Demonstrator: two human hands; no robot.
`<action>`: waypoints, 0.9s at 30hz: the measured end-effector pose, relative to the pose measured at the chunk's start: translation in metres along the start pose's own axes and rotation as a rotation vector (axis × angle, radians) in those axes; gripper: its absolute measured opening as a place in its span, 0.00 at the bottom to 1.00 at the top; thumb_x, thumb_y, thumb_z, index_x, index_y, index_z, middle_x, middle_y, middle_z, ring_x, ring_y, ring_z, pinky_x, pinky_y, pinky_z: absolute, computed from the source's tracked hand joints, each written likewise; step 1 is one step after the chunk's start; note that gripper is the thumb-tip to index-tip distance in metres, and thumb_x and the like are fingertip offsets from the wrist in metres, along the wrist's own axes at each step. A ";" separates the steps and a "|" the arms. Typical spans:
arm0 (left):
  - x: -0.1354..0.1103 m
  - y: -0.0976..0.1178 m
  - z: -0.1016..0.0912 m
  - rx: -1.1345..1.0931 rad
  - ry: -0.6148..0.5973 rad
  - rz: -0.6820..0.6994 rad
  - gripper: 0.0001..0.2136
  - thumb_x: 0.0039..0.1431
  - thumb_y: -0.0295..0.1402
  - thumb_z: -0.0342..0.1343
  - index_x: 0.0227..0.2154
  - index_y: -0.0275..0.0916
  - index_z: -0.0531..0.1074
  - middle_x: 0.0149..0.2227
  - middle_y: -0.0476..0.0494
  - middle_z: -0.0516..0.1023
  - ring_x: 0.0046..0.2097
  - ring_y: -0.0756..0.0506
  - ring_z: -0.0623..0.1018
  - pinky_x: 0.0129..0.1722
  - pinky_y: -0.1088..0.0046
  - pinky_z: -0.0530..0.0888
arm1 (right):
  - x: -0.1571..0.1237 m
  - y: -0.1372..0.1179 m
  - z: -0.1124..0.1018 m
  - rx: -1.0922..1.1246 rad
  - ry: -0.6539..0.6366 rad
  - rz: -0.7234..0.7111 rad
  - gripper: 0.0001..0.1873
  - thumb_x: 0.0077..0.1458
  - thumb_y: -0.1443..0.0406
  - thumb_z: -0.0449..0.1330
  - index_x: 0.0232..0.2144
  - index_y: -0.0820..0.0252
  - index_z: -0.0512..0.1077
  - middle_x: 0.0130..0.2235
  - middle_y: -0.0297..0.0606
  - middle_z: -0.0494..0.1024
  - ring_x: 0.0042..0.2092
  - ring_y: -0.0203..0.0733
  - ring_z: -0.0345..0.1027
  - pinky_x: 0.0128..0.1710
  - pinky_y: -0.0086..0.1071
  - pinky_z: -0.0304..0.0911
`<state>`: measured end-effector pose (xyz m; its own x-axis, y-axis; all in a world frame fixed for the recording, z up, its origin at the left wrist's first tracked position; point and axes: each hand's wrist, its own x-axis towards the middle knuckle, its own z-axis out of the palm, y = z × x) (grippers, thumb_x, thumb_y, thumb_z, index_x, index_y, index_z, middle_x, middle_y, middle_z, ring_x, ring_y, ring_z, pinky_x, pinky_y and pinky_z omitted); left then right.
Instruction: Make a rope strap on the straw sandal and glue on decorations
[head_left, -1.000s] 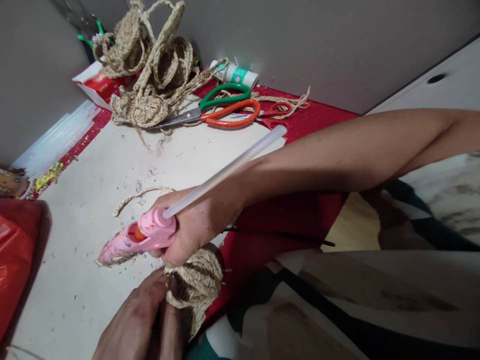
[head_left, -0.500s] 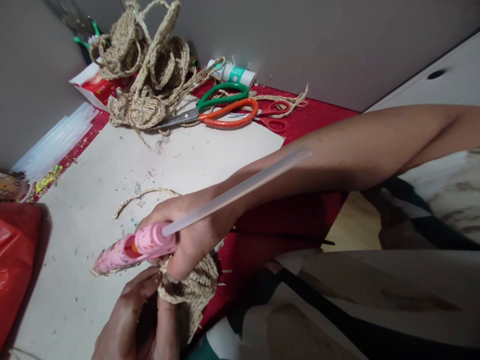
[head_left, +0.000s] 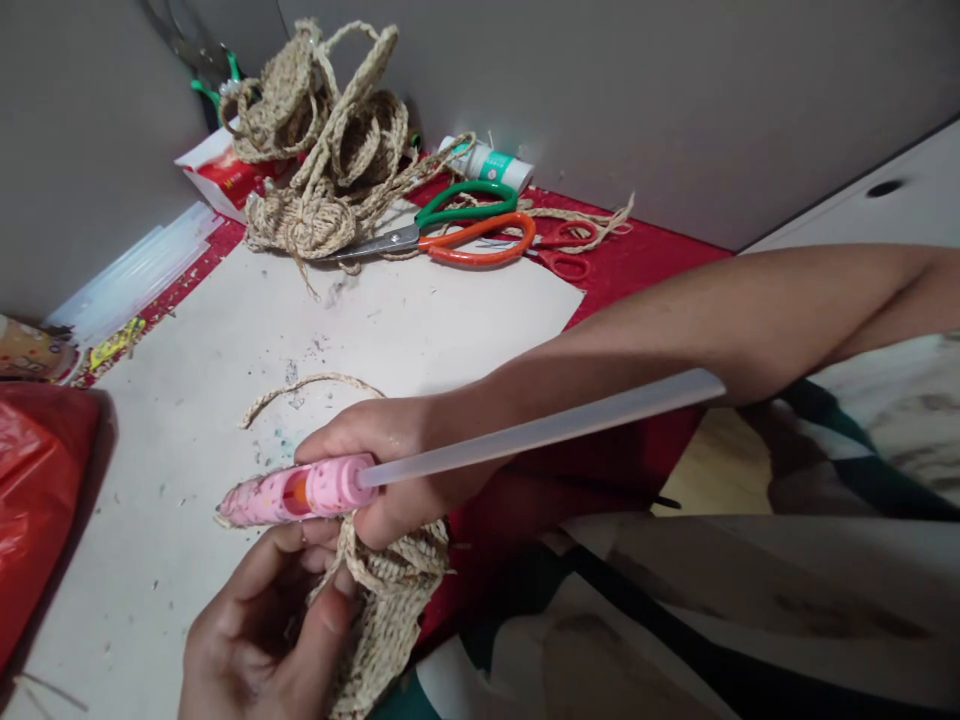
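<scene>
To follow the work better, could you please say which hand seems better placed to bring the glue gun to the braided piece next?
Probably the right hand: it holds the pink glue gun, while the left hand is busy holding the braided piece.

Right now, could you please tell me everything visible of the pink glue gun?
The pink glue gun looks like smudged plastic, with orange showing through an opening and a translucent stick jutting from its rear. The right hand grips it over the pale sheet, its nozzle end pointing toward the picture's left; its handle is hidden.
</scene>
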<state>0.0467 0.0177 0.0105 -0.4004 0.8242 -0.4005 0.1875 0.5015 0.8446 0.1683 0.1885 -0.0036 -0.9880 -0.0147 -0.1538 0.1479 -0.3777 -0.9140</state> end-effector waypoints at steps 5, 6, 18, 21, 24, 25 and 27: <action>0.004 -0.006 0.000 -0.168 -0.027 -0.072 0.18 0.50 0.39 0.66 0.44 0.41 0.77 0.40 0.39 0.83 0.37 0.39 0.83 0.34 0.67 0.81 | -0.004 -0.007 0.008 -0.188 0.076 0.027 0.17 0.39 0.85 0.56 0.27 0.64 0.60 0.24 0.20 0.61 0.27 0.23 0.56 0.27 0.18 0.55; 0.003 -0.007 0.002 -0.183 -0.006 -0.073 0.18 0.49 0.39 0.67 0.44 0.41 0.78 0.40 0.39 0.83 0.37 0.40 0.83 0.34 0.67 0.81 | -0.005 -0.007 0.009 -0.223 0.111 0.034 0.16 0.41 0.85 0.57 0.27 0.64 0.59 0.23 0.20 0.60 0.26 0.23 0.55 0.26 0.18 0.54; 0.000 -0.007 0.011 -0.277 0.056 -0.117 0.17 0.47 0.40 0.68 0.40 0.40 0.78 0.34 0.42 0.83 0.38 0.39 0.83 0.38 0.63 0.80 | -0.015 -0.005 0.002 -0.556 0.063 -0.162 0.13 0.47 0.70 0.62 0.31 0.61 0.59 0.28 0.27 0.65 0.30 0.28 0.55 0.29 0.23 0.52; -0.001 -0.002 0.014 -0.332 0.072 -0.180 0.17 0.45 0.41 0.69 0.38 0.40 0.79 0.33 0.43 0.83 0.36 0.41 0.82 0.36 0.67 0.80 | -0.016 -0.003 0.004 -0.597 0.098 -0.197 0.13 0.48 0.68 0.62 0.33 0.61 0.61 0.32 0.32 0.70 0.32 0.31 0.58 0.32 0.24 0.55; -0.002 0.003 0.017 -0.339 0.118 -0.239 0.18 0.41 0.43 0.71 0.34 0.39 0.78 0.30 0.43 0.83 0.32 0.43 0.82 0.32 0.71 0.78 | -0.016 -0.001 0.006 -0.614 0.100 -0.229 0.12 0.50 0.66 0.62 0.35 0.62 0.62 0.34 0.34 0.71 0.33 0.31 0.59 0.33 0.24 0.57; -0.002 0.004 0.017 -0.334 0.118 -0.243 0.19 0.41 0.44 0.70 0.33 0.38 0.78 0.30 0.43 0.83 0.32 0.43 0.82 0.31 0.71 0.78 | -0.015 0.000 0.006 -0.629 0.094 -0.245 0.12 0.50 0.66 0.61 0.35 0.62 0.62 0.34 0.34 0.70 0.32 0.31 0.59 0.32 0.24 0.57; -0.001 0.003 0.016 -0.297 0.095 -0.217 0.20 0.41 0.45 0.70 0.34 0.37 0.78 0.31 0.41 0.83 0.32 0.41 0.82 0.30 0.69 0.79 | -0.014 0.003 0.004 -0.665 0.080 -0.271 0.11 0.50 0.66 0.61 0.33 0.62 0.62 0.33 0.34 0.69 0.32 0.31 0.59 0.31 0.24 0.56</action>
<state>0.0616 0.0223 0.0079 -0.4862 0.6719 -0.5587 -0.1733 0.5525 0.8153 0.1822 0.1840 -0.0023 -0.9913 0.0768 0.1071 -0.0811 0.2855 -0.9549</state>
